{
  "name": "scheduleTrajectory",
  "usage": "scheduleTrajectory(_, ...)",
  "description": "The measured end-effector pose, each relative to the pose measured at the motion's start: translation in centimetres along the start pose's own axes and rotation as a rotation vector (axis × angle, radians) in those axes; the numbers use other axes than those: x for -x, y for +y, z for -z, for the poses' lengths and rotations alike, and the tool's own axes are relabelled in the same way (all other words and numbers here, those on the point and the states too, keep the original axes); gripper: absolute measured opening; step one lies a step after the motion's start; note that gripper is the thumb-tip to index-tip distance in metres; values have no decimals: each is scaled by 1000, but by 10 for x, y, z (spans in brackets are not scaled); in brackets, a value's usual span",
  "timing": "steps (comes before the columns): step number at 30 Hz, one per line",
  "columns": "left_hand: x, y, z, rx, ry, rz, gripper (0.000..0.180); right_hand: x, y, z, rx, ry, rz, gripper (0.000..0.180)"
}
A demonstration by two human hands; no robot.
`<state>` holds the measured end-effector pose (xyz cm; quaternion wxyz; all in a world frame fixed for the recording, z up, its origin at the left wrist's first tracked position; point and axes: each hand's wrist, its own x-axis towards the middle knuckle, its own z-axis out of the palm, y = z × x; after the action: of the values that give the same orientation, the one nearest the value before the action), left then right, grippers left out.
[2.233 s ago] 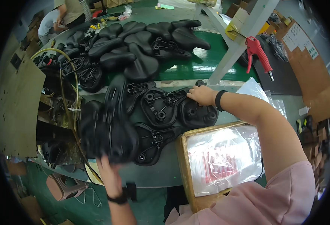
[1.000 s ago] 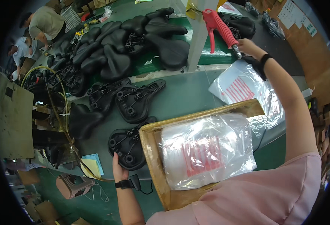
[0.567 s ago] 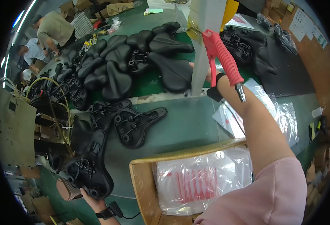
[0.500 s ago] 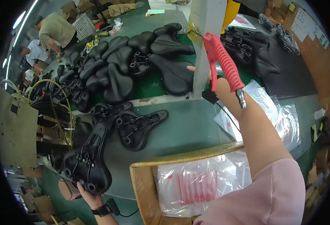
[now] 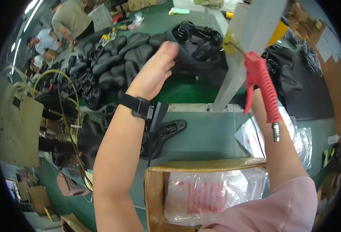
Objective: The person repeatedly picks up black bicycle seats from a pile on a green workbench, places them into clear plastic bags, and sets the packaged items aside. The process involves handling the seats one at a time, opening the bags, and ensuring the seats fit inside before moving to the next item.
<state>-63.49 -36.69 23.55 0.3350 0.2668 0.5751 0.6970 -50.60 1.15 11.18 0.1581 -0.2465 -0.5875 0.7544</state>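
My left hand (image 5: 155, 73) reaches far out over a pile of black bicycle saddles (image 5: 137, 56), fingers stretched and partly blurred. Beside its fingertips, an upturned saddle (image 5: 201, 42) lies on the pile with its underside and metal fittings showing; whether the fingers touch it is unclear. A smooth dark saddle (image 5: 215, 73), smeared by motion, is near the post. My right forearm (image 5: 281, 154) stretches forward, but the post and a hanging red air gun (image 5: 263, 83) hide the hand. Another upturned saddle (image 5: 168, 135) rests on the near table, partly behind my left wrist.
A pale upright post (image 5: 248, 50) stands between my arms. An open cardboard box (image 5: 155, 197) holds clear plastic bags (image 5: 213, 197). More bags (image 5: 304, 135) lie right. Hoses (image 5: 64, 79) and a machine panel (image 5: 17, 131) are left. Other people (image 5: 71, 21) work at the far left.
My left hand has swung from the near left up to the far pile; the saddle it held has left that spot. An upturned saddle now lies on the pile. The view has shifted.
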Motion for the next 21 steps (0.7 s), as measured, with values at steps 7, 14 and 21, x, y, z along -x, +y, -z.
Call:
scheduleTrajectory(7, 133, -97, 136, -1066, 412, -12, 51, -6, -12, 116, 638, 446, 307, 40)
scheduleTrajectory(14, 196, -189, 123, -1034, 589, 207, 90, 22, -10, 113, 1171, 501, 475, 34)
scheduleTrajectory(21, 178, -187, 116, -126, 649, 420, 77, 26, 2, 118, 1018, 539, 379, 24)
